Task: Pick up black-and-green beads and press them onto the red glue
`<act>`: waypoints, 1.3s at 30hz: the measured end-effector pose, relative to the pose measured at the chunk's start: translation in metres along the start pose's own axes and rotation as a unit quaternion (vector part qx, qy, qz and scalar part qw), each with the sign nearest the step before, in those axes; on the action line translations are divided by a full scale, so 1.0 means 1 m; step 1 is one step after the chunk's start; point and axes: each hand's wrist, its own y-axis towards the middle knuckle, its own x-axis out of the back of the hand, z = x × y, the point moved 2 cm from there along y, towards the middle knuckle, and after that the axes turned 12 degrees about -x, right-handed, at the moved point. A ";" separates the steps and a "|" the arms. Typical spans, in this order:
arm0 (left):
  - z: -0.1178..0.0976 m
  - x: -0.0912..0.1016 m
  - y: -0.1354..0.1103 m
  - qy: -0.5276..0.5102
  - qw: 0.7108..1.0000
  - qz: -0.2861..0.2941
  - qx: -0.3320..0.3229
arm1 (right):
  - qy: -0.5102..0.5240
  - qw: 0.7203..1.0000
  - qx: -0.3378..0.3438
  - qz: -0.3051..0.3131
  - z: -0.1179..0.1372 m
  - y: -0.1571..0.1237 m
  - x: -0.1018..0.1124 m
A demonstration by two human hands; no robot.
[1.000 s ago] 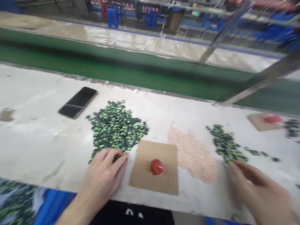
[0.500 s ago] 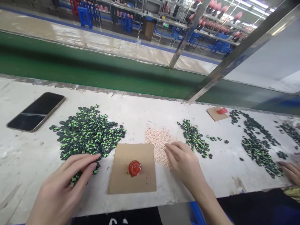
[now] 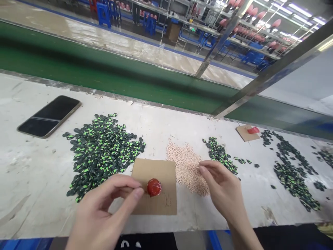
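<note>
My left hand point(image 3: 104, 208) hovers over the near left corner of a brown cardboard square point(image 3: 163, 173), thumb and forefinger pinched together right beside a red blob point(image 3: 154, 186) on the card. What the pinch holds is too small to make out. A large heap of black-and-green pieces point(image 3: 100, 149) lies just left of the card. My right hand point(image 3: 223, 189) rests at the right edge of a pile of small pale pink beads point(image 3: 186, 165), fingers curled into a pinch. A smaller heap of black-and-green pieces point(image 3: 220, 154) lies just beyond it.
A dark phone point(image 3: 49, 116) lies at the far left of the white bench point(image 3: 31, 173). Further right sit a second cardboard piece with a red blob point(image 3: 248, 132) and more scattered dark pieces point(image 3: 293, 173). A green conveyor belt point(image 3: 104, 80) runs behind the bench.
My left hand has left the big green heap and come to the card with a pinch by the red blob. My right hand has shifted slightly right along the bead pile and closed into a pinch.
</note>
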 end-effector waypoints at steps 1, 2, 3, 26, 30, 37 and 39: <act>-0.004 -0.008 0.000 -0.003 0.999 0.020 -0.034 | 0.037 0.999 -0.020 0.016 0.003 -0.004 0.002; -0.008 -0.016 0.000 -0.009 0.997 0.039 -0.067 | 0.087 0.995 -0.043 0.034 0.006 -0.009 0.003; -0.010 -0.025 -0.001 -0.014 0.994 0.056 -0.097 | 0.144 0.986 -0.068 0.052 0.009 -0.014 0.003; -0.003 -0.053 -0.008 -0.060 0.952 0.080 -0.288 | 0.412 0.874 -0.192 0.171 0.046 -0.064 -0.033; 0.003 -0.052 -0.013 -0.040 0.951 0.067 -0.298 | 0.401 0.876 -0.214 0.164 0.057 -0.070 -0.035; 0.011 -0.046 -0.035 -0.015 0.960 0.054 -0.276 | 0.315 0.906 -0.136 0.248 0.048 -0.073 -0.031; 0.015 -0.037 -0.039 -0.026 0.973 0.058 -0.221 | 0.252 0.929 -0.095 0.255 0.043 -0.073 -0.031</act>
